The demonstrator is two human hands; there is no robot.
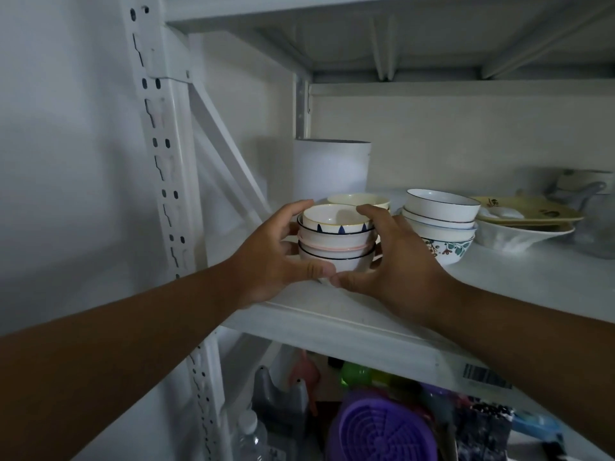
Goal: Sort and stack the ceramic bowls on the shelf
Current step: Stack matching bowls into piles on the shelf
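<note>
While its thumb presses low at the front, the left hand wraps the left side of a stack of small bowls, and the right hand clasps the right side likewise. The stack sits near the white shelf's front edge, beside a second stack of bowls and before a white cylinder.
</note>
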